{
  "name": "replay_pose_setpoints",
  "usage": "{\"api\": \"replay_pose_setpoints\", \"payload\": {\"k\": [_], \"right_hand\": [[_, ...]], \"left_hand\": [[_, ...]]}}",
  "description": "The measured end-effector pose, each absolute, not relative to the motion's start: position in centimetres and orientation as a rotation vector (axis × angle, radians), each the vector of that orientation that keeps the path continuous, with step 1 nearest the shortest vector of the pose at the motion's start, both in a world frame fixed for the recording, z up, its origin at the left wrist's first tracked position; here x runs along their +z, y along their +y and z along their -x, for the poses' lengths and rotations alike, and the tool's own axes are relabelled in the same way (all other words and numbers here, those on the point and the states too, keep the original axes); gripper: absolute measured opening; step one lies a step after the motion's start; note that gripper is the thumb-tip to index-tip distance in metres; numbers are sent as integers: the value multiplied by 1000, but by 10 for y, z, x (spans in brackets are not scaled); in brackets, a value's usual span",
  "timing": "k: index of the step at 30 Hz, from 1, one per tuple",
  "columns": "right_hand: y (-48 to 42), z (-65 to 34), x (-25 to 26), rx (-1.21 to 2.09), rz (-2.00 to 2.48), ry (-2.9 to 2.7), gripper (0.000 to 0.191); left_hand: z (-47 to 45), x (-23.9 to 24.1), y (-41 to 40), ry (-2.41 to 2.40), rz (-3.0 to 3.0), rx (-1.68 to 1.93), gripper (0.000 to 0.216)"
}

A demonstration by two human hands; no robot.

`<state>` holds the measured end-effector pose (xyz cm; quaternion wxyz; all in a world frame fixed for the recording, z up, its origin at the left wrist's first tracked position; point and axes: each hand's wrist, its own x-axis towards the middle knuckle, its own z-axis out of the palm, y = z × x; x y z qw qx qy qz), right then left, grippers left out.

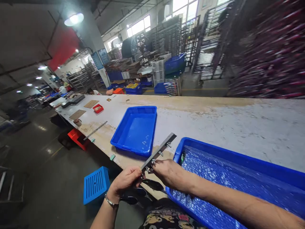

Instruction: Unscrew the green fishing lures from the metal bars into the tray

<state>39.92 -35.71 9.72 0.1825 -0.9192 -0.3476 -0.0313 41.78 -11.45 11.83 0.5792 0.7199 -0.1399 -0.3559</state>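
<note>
My left hand (127, 181) grips the near end of a grey metal bar (160, 150) that points up and away over the table edge. Small metal clips hang along the bar. My right hand (168, 171) pinches one of these small clips at the bar's near part. Right of my hands stands a large blue tray (181, 149) filled with many small shiny metal parts. A smaller blue tray (133, 146) with a few small parts in it sits on the table just beyond the bar.
The long worn white table (214, 121) carries a second metal bar (95, 130), a red dish (98, 108), slatted mats and dark trays at its far end. A blue crate (96, 184) lies on the floor below. Racks and blue bins stand behind.
</note>
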Motion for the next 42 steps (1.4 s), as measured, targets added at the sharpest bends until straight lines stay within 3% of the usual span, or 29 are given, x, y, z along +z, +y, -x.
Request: {"api": "replay_pose_setpoints", "payload": {"k": [4,9,15,23,36,42], "right_hand": [[-382,-404,102,49,2660,-950,23],[-449,-415,82,108,2675,-473,26],[-514,-384,-14,478,2592,424,34],[-521,-361,-116,716,2377,747,33],[-503,-394,-155,707,2119,893,30],[-503,-375,-156,542,2040,1023,47]], "left_hand": [[-428,130,-93,-295,-1768,-809,58],[-431,135,-71,-119,-1759,-589,51],[-422,123,-69,115,-1700,-479,55],[-421,112,-78,211,-1717,-455,58],[-420,93,-70,267,-1644,-464,58],[-424,83,-61,308,-1626,-436,54]]}}
